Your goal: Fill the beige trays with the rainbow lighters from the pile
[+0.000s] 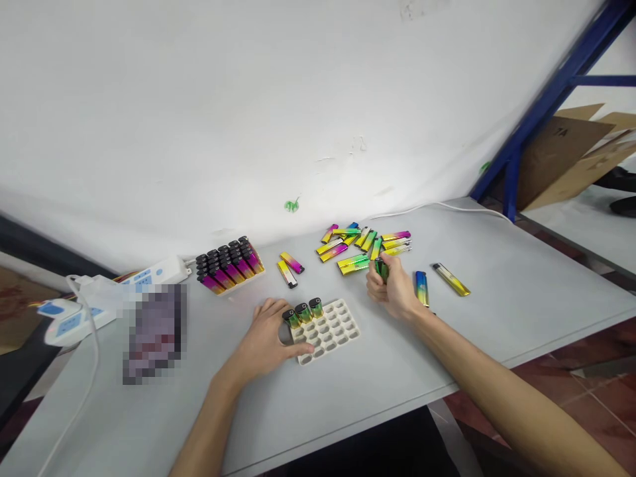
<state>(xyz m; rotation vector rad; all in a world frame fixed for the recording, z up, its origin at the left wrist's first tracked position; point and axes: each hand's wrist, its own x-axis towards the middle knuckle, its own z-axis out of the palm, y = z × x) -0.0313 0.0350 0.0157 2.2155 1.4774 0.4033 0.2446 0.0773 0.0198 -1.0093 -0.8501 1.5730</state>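
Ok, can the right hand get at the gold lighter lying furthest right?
Probably yes. The right hand is close to the gold lighter; only a flat-lying blue-and-yellow lighter lies between, easily passed over. But its grip is closed on a green lighter, which may need setting down first.

Blurred patch: a pixelated block on the tabletop masked whatever lay there; its kind could not be told.
Right hand: curled fingers hid most of a green lighter.
Left hand: it covered one end of the pale tray, so the holes beneath went unseen.
Right forearm: cut off by the bottom edge.
Cardboard sheets: cut off by the right edge.
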